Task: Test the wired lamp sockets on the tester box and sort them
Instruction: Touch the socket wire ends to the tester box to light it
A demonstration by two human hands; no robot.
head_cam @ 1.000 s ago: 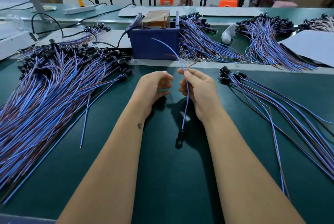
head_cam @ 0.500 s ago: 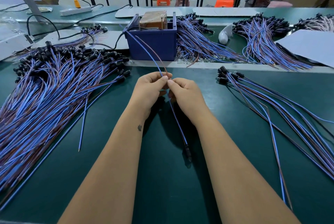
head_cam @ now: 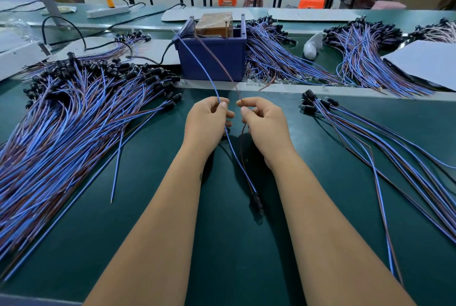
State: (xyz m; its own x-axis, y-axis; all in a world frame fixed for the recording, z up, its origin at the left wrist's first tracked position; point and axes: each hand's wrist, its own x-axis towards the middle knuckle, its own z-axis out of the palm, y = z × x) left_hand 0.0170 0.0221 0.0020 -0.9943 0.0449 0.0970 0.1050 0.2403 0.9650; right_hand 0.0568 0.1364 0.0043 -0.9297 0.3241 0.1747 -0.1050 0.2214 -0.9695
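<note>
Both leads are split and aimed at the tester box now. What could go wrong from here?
1. The left hand pinches the blue lead and the right hand the brown lead close together; the bare tips might touch each other.
2. The socket dangles low and may drag on the table.

A thin blue wire (head_cam: pixel 197 66) is pinched by the left hand (head_cam: pixel 207 120), and a thin brown wire (head_cam: pixel 217 61) by the right hand (head_cam: pixel 265 124). Both wires are joined below the hands at a small black lamp socket (head_cam: pixel 256 203), which is seen just above the dark green table mat (head_cam: pixel 234 256). Their free ends are raised towards the dark blue plastic tester box (head_cam: pixel 212 58). A large heap of wired sockets (head_cam: pixel 61 113) is spread to the left, a smaller bundle (head_cam: pixel 370 137) to the right.
</note>
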